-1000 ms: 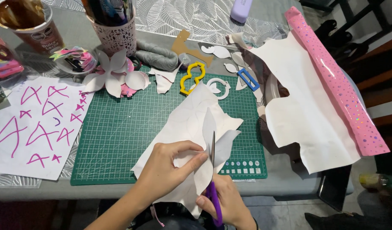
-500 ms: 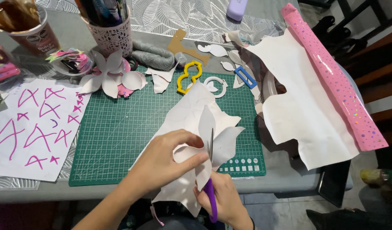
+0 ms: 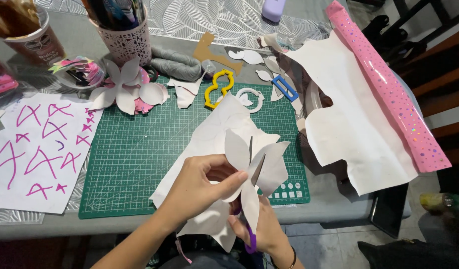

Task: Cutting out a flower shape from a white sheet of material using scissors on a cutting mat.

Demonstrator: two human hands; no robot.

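Note:
My left hand [image 3: 202, 187] pinches a white paper sheet [image 3: 224, 134] cut into petal shapes, holding it above the green cutting mat [image 3: 139, 154]. My right hand [image 3: 262, 231] sits just below it, gripping purple-handled scissors [image 3: 251, 199] whose blades point up between two paper petals. The scissor blades are slightly apart at the paper. Part of the right hand is hidden under the paper.
A finished white paper flower [image 3: 125, 89] lies at the mat's top left. A yellow cutter [image 3: 218, 88], white ring [image 3: 249, 99] and blue frame [image 3: 285, 88] lie at its top edge. A pink spotted roll [image 3: 389, 89] with white backing lies right. A pen cup [image 3: 122, 30] and pink-marked paper [image 3: 35, 149] sit left.
The scissors have cut further up into the sheet, and the paper has been turned and lifted so that separate petals now stand out around the blades.

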